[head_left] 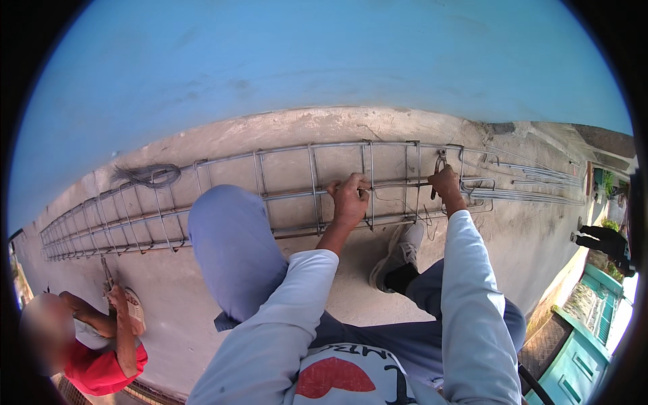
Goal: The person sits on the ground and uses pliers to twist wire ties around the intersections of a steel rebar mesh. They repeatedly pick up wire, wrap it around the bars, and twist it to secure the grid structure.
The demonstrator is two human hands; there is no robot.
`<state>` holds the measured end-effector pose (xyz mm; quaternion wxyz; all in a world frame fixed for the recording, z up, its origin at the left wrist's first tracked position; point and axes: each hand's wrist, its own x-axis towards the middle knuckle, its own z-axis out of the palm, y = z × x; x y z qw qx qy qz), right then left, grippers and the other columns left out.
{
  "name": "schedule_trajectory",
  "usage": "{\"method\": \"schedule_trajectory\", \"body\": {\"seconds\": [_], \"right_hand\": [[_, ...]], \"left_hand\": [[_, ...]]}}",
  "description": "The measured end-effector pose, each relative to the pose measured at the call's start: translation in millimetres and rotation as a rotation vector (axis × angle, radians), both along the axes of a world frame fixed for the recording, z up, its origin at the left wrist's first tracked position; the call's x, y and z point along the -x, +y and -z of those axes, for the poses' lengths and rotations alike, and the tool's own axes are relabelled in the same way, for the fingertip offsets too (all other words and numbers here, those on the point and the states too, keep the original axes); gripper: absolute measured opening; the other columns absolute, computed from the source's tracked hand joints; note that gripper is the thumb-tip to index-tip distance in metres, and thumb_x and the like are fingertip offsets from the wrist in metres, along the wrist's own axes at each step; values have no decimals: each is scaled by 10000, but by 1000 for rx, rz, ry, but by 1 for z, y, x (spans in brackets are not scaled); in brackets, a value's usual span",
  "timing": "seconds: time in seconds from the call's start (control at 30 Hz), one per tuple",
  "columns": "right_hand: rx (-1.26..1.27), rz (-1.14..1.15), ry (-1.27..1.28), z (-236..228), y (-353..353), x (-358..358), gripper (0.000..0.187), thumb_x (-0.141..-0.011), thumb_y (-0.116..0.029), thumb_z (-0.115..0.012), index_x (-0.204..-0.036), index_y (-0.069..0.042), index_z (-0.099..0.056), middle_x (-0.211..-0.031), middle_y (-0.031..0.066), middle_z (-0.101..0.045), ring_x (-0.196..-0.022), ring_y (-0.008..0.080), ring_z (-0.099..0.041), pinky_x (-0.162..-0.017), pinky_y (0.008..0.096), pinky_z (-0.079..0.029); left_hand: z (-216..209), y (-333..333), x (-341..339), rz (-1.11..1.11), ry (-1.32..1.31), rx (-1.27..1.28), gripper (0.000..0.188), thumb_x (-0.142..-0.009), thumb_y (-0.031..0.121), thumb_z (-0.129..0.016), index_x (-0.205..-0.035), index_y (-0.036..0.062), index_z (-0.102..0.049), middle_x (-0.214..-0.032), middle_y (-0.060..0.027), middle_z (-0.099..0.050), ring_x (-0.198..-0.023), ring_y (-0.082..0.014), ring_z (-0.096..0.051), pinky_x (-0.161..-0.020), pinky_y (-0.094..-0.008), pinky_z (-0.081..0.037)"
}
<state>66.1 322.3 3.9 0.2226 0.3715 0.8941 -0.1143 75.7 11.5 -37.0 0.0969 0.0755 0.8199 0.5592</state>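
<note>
A long cage of steel rebar [316,177] with square stirrups lies across the concrete in front of me. My left hand [351,201] is closed at its middle lengthwise bar, fingers curled over the steel. Farther right, my right hand [445,183] grips a pair of pincers [441,160], jaws pointing away from me beside the stirrups near the cage's right end. Thin loose tie wires [425,214] stick out below that hand. Whether the pincers' jaws hold a wire is too small to tell.
A coil of tie wire [152,176] rests on the cage at left. Loose steel rods [533,196] extend right. A blue wall [337,61] rises behind. A co-worker in red [108,368] crouches lower left, holding a tool to the cage. Another person [604,243] stands far right.
</note>
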Motion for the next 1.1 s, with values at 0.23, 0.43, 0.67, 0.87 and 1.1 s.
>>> {"method": "schedule_trajectory", "body": {"seconds": [0.23,0.43,0.67,0.87,1.1], "right_hand": [[511,166,-263,-89,13,11,346,-869,-258,-693,-1087,-1,-613,-721,104,-599,-528,218,-552,-473,377,-421],[380,-586,-377,-180,-65,21,396,-880,-166,-611,-1242,-14,-565,-889,174,-650,-802,288,-632,-722,401,-505],[-24,-1014,-576,-182,-153,38,610,-920,-96,-528,-1519,-134,-416,-1243,209,-632,-1165,390,-619,-984,498,-479],[-194,-1169,-611,-166,-169,40,578,-923,-118,-553,-1490,-150,-442,-1271,208,-608,-1198,385,-595,-1019,568,-447],[-217,-1079,-670,-167,-191,47,404,-987,-203,-528,-1385,-141,-554,-1284,170,-627,-1210,374,-591,-1028,643,-401]], "left_hand": [[3,-4,-2,-44,-10,-15,332,-772,-43,-654,-1046,128,-582,-924,-14,-738,-965,-218,-688,-1015,-442,-296],[-39,23,-35,-393,-198,-56,225,-822,2,-638,-1030,66,-580,-861,-98,-688,-892,-278,-681,-876,-469,-443],[-46,31,-46,-367,-1181,-946,304,-1009,294,-640,-1093,6,-590,-932,-129,-720,-672,-159,-682,-554,-280,-557],[-30,42,-45,-345,-1144,-1032,168,-1018,184,-614,-1021,17,-604,-835,-113,-699,-614,-151,-628,-531,-294,-515],[-28,38,-42,-255,-1131,-966,177,-1012,175,-601,-915,27,-586,-726,-80,-647,-568,-152,-583,-495,-298,-450]]}}
